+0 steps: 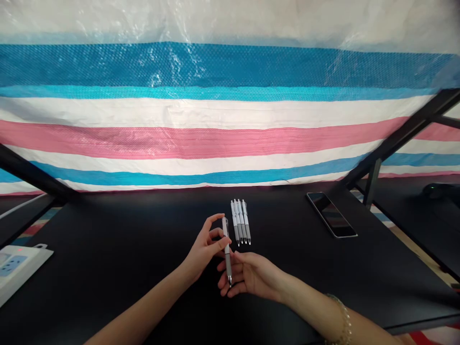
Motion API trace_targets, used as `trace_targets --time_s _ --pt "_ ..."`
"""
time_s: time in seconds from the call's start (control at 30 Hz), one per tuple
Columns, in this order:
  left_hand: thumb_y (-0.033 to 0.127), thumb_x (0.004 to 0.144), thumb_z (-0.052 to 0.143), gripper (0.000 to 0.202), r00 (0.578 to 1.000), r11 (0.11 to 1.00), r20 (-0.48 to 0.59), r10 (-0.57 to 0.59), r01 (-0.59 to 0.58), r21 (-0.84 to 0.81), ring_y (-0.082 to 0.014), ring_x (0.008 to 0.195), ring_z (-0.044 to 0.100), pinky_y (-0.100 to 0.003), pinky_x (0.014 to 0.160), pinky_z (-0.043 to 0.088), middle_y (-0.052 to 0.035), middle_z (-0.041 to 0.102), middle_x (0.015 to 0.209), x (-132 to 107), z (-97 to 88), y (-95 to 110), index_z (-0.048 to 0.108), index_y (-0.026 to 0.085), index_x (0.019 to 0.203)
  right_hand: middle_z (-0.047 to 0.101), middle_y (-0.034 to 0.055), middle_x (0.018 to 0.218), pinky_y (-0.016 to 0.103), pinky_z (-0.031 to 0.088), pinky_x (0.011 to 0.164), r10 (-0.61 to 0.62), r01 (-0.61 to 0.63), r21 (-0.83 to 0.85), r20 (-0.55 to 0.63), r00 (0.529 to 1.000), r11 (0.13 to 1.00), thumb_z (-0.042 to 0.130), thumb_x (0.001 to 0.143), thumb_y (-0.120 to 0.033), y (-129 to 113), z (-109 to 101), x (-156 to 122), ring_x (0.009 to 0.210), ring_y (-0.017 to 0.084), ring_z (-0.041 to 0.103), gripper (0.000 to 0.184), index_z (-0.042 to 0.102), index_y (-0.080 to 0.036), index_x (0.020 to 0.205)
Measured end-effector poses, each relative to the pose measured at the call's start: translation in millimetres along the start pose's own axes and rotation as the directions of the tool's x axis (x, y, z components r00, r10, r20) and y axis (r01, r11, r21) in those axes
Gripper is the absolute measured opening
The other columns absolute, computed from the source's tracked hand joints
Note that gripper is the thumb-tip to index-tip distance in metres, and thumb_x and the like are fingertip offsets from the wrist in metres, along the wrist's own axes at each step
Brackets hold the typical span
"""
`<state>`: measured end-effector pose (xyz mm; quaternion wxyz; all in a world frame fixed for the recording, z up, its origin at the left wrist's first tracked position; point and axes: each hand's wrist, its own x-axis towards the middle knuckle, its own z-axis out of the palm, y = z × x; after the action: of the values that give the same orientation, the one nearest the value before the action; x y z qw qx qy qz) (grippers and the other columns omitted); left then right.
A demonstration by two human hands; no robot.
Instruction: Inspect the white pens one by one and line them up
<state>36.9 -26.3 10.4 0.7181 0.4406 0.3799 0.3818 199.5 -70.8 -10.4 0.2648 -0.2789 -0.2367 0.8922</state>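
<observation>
A white pen with a grey grip [227, 261] is pinched in my left hand [204, 247], its tip pointing down toward me and one finger resting at its top end. My right hand [257, 277] is beside the pen's lower half, palm turned up and fingers loosely curled apart behind it. Whether those fingers touch the pen I cannot tell. Just beyond my hands, several matching white and grey pens [240, 223] lie side by side on the black table [143, 225], tips toward me.
A phone [331, 214] lies at the back right of the table. On the left edge sits a white power strip [21, 268]. Black frame bars [398, 129] slope up at the sides, and a striped plastic sheet [208, 141] hangs behind.
</observation>
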Motion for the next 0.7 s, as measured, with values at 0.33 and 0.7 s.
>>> trace_targets --time_s 0.33,0.7 --pt "0.025 0.076 0.064 0.061 1.000 1.000 0.005 0.002 -0.002 0.019 -0.0138 0.062 0.062 -0.030 0.062 0.051 0.0037 0.057 0.075 1.0 -1.4 -0.9 0.032 0.031 0.129 0.063 0.0135 0.086 0.035 0.040 0.079 -0.003 0.003 0.008 0.003 1.000 1.000 0.043 0.084 -0.050 -0.5 0.3 -0.3 0.081 0.022 0.063 0.049 0.058 -0.006 0.101" --pt "0.021 0.077 0.063 0.060 1.000 1.000 0.011 0.012 -0.012 0.017 -0.0129 0.061 0.061 -0.029 0.061 0.051 0.0044 0.055 0.075 0.2 -1.3 -1.8 0.032 0.032 0.128 0.063 0.0137 0.086 0.035 0.040 0.079 -0.002 0.002 0.001 0.001 1.000 1.000 0.043 0.084 -0.049 0.7 0.3 -0.7 0.080 0.022 0.062 0.049 0.059 -0.005 0.100"
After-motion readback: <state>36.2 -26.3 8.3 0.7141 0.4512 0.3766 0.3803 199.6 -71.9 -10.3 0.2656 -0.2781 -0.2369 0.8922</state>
